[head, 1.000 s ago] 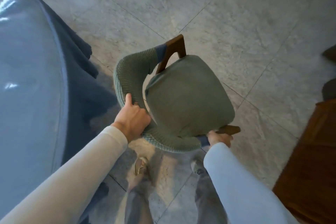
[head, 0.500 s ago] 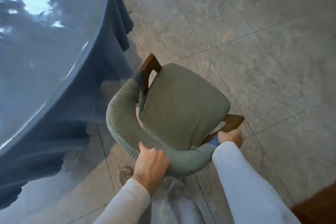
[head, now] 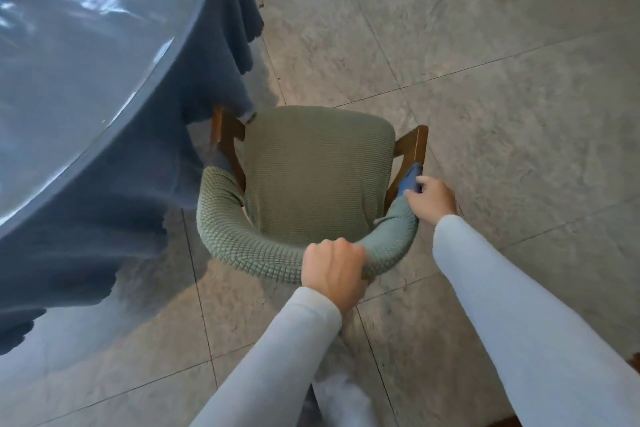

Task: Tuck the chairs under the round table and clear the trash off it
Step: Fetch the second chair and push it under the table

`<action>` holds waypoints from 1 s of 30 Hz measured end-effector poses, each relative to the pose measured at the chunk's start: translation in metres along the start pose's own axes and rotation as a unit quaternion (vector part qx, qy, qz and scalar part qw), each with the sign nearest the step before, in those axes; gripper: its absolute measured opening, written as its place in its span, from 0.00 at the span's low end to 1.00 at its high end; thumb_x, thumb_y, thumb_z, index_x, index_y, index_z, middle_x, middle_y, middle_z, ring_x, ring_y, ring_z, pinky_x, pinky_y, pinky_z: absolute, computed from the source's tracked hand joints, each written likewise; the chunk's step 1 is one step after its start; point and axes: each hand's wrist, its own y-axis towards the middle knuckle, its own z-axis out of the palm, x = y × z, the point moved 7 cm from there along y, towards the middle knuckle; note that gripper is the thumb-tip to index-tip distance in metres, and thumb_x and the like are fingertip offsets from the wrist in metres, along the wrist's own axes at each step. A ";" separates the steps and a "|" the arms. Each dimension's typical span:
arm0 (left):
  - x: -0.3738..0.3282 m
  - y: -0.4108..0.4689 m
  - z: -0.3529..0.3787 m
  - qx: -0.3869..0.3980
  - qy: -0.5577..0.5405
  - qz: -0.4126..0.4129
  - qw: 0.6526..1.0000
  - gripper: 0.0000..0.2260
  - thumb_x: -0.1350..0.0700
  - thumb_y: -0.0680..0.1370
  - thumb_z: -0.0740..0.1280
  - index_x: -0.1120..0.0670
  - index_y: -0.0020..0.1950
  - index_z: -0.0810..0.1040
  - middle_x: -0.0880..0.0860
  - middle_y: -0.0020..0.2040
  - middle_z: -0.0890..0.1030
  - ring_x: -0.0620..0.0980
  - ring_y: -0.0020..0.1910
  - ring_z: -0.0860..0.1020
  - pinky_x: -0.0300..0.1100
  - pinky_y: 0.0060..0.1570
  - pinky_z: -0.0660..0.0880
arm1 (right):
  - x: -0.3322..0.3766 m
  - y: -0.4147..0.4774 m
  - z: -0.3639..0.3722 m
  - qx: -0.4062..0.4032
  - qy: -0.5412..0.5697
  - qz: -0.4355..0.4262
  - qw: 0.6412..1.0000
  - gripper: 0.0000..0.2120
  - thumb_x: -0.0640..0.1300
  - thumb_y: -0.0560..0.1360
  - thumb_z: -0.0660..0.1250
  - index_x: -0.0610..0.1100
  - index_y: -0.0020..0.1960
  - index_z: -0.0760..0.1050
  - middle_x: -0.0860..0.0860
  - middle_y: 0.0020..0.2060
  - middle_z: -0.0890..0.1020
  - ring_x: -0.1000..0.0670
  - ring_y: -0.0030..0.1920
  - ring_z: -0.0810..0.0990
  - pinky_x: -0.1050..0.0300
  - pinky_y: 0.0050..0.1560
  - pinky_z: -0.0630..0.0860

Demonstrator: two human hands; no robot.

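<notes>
While both hands grip its backrest, chair (head: 317, 173) sits beside table (head: 69, 62).

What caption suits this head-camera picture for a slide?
A person's left hand and right hand grip the green chair by its curved back, beside the cloth-draped round table.

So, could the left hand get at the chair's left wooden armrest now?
Probably yes: the left hand grips the chair by its backrest, and nothing blocks the way to the armrest, though the tablecloth hangs against its far end.

No legible text anywhere
</notes>
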 end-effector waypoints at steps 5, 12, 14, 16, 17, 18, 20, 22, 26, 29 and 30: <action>0.068 -0.023 0.007 0.019 0.002 0.042 0.999 0.20 0.35 0.76 0.66 0.45 0.62 0.78 0.46 0.53 0.83 0.52 0.52 0.81 0.44 0.48 0.72 | 0.024 -0.072 0.044 0.131 -0.040 -0.073 0.988 0.28 0.67 0.77 0.60 0.52 0.71 0.72 0.46 0.70 0.74 0.42 0.72 0.68 0.41 0.72 0.63; 0.166 -0.029 0.006 -0.023 0.051 0.022 0.998 0.25 0.26 0.67 0.61 0.39 0.55 0.80 0.38 0.50 0.83 0.42 0.52 0.81 0.46 0.64 0.70 | 0.088 -0.200 0.076 0.096 -0.226 -0.291 0.925 0.50 0.87 0.58 0.49 0.56 0.65 0.76 0.59 0.61 0.79 0.53 0.66 0.72 0.37 0.74 0.51; 0.168 -0.033 0.005 -0.038 0.054 0.013 0.998 0.22 0.29 0.70 0.64 0.41 0.55 0.81 0.40 0.48 0.83 0.44 0.51 0.82 0.44 0.62 0.70 | 0.092 -0.202 0.081 0.059 -0.262 -0.309 0.912 0.44 0.83 0.60 0.52 0.55 0.62 0.76 0.57 0.56 0.81 0.51 0.60 0.77 0.44 0.71 0.60; 0.162 -0.039 0.004 -0.043 0.066 0.007 0.997 0.19 0.32 0.73 0.65 0.44 0.54 0.81 0.42 0.48 0.84 0.47 0.50 0.82 0.44 0.60 0.71 | 0.096 -0.195 0.079 0.017 -0.284 -0.312 0.906 0.29 0.72 0.68 0.60 0.54 0.57 0.78 0.55 0.49 0.83 0.48 0.53 0.80 0.52 0.59 0.69; 0.158 -0.041 0.002 -0.043 0.075 0.003 0.996 0.19 0.33 0.74 0.66 0.45 0.54 0.81 0.44 0.48 0.84 0.49 0.50 0.82 0.45 0.59 0.72 | 0.097 -0.192 0.080 0.001 -0.297 -0.322 0.899 0.22 0.67 0.70 0.64 0.53 0.55 0.78 0.54 0.48 0.83 0.48 0.51 0.81 0.53 0.54 0.71; 0.155 -0.042 0.001 -0.037 0.084 -0.001 0.996 0.18 0.34 0.75 0.66 0.46 0.54 0.82 0.45 0.49 0.84 0.50 0.50 0.82 0.45 0.58 0.73 | 0.097 -0.189 0.082 -0.004 -0.304 -0.329 0.894 0.19 0.65 0.72 0.65 0.53 0.55 0.78 0.54 0.47 0.83 0.47 0.49 0.81 0.53 0.50 0.73; 0.152 -0.045 0.001 -0.020 0.100 -0.019 0.995 0.18 0.36 0.76 0.66 0.48 0.54 0.82 0.49 0.51 0.84 0.54 0.50 0.83 0.46 0.55 0.73 | 0.090 -0.184 0.089 0.009 -0.319 -0.344 0.883 0.18 0.65 0.72 0.65 0.53 0.52 0.79 0.54 0.44 0.83 0.46 0.46 0.82 0.52 0.45 0.75; 0.148 -0.050 0.001 -0.011 0.106 -0.036 0.994 0.18 0.37 0.77 0.67 0.50 0.54 0.82 0.51 0.52 0.84 0.56 0.51 0.83 0.46 0.52 0.74 | 0.085 -0.185 0.093 0.001 -0.321 -0.400 0.858 0.19 0.67 0.70 0.67 0.52 0.46 0.80 0.54 0.37 0.82 0.47 0.38 0.82 0.52 0.37 0.77; 0.137 -0.060 0.000 0.015 0.087 -0.067 0.994 0.18 0.38 0.77 0.69 0.51 0.56 0.82 0.52 0.53 0.84 0.55 0.53 0.83 0.49 0.52 0.77 | 0.083 -0.185 0.083 -0.048 -0.294 -0.512 0.805 0.21 0.68 0.68 0.66 0.50 0.34 0.78 0.54 0.26 0.78 0.50 0.24 0.77 0.56 0.23 0.71; 0.129 -0.069 0.004 0.022 0.046 -0.106 0.993 0.18 0.39 0.77 0.69 0.51 0.57 0.82 0.51 0.53 0.84 0.54 0.53 0.83 0.50 0.55 0.80 | 0.084 -0.182 0.078 -0.039 -0.300 -0.554 0.776 0.24 0.70 0.70 0.58 0.51 0.33 0.77 0.54 0.25 0.77 0.52 0.23 0.75 0.58 0.22 0.70; 0.125 -0.073 0.006 0.026 0.032 -0.122 0.992 0.18 0.39 0.78 0.69 0.51 0.58 0.82 0.51 0.53 0.84 0.53 0.53 0.83 0.50 0.56 0.80 | 0.084 -0.180 0.077 -0.029 -0.308 -0.563 0.766 0.24 0.70 0.70 0.58 0.52 0.35 0.78 0.54 0.26 0.78 0.53 0.24 0.76 0.57 0.23 0.72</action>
